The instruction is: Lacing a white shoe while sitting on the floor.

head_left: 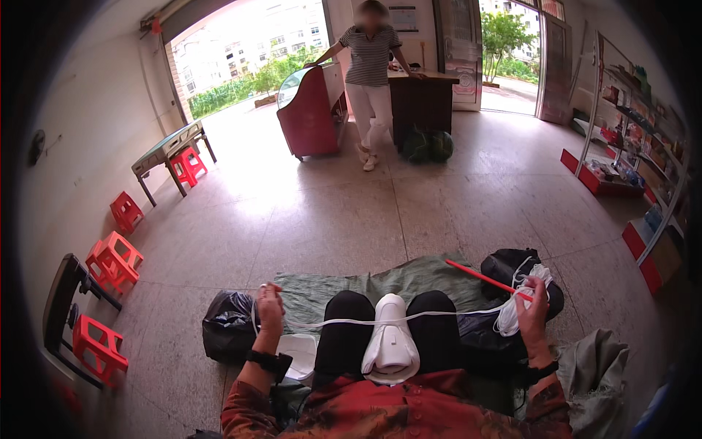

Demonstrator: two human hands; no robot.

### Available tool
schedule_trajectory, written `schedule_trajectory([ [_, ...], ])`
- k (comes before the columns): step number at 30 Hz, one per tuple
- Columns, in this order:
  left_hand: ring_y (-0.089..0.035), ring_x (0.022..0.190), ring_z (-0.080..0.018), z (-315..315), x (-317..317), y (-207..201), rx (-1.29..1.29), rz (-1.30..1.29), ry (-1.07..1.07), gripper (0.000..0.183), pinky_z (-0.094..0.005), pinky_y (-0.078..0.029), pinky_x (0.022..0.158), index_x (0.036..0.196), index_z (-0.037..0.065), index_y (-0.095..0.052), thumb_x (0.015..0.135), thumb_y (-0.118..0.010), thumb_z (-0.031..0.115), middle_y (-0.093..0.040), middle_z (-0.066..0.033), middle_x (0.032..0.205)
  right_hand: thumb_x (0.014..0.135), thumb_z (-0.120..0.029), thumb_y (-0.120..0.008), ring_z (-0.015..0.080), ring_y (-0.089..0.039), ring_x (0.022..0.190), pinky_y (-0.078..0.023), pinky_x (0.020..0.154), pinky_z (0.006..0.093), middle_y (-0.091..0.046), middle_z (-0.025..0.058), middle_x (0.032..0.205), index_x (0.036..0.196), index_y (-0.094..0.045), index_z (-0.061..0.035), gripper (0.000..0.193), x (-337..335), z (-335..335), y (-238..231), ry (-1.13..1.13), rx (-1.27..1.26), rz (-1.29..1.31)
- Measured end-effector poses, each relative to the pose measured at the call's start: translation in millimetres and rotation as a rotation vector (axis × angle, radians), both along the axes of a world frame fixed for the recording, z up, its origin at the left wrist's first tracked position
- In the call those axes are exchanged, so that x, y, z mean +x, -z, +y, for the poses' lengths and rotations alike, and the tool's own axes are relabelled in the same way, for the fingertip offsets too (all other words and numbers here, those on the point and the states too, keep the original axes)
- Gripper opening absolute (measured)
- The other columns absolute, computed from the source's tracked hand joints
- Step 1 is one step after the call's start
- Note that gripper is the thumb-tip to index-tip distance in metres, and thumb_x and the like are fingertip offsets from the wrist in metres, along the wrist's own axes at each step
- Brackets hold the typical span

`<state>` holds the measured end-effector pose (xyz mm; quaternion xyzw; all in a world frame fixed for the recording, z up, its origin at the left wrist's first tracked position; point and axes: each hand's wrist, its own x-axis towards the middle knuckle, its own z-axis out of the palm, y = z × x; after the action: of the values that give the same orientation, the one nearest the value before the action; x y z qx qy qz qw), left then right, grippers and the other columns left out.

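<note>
My left hand (270, 307) is raised on the left with its fingers closed on one part of a white cord (351, 320). The cord runs across my knees toward my right hand (532, 311), sagging a little. My right hand is closed around a thin red stick (482, 276), which points up and left. A loose bundle of white cord (507, 322) hangs beside that hand. Between my knees rests a white shoe-shaped piece (390, 333), with the cord passing over it. Another white piece (296, 353) lies by my left forearm.
Black plastic bags (228, 322) lie on both sides, over a green cloth (307, 289). Red stools (101, 350) and tables line the left wall. A person (369, 62) stands between a red display case (311, 113) and a dark desk (420, 106). Shelves (636, 139) stand right.
</note>
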<state>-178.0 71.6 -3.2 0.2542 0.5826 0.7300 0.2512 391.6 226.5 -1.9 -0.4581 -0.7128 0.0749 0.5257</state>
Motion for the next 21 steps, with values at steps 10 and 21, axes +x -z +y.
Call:
schedule_trajectory([
  [10, -0.06, 0.074, -0.0266, -33, 140, 10, -0.169, 1.333, 0.341, 0.013, -0.0402, -0.047, 0.066, 0.088, 0.012, -0.061, 0.079, -0.067, 0.019, -0.057, -0.0053, 0.075, 0.072, -0.007, -0.07, 0.0269, -0.057, 0.096, -0.041, 0.093, 0.0397, -0.06, 0.007, 0.09, 0.086, -0.062, -0.0096, 0.017, -145, -101, 30, -0.59, -0.101, -0.261],
  [21, -0.06, 0.074, -0.0269, -34, 143, 12, -0.192, 1.327, 0.313, 0.011, -0.0408, -0.047, 0.066, 0.087, 0.012, -0.06, 0.079, -0.066, 0.017, -0.057, -0.0054, 0.075, 0.073, -0.008, -0.07, 0.0269, -0.056, 0.11, -0.038, 0.1, 0.0405, -0.063, 0.0059, 0.096, 0.086, -0.062, -0.0097, 0.015, -139, -100, 38, -0.637, -0.076, -0.335],
])
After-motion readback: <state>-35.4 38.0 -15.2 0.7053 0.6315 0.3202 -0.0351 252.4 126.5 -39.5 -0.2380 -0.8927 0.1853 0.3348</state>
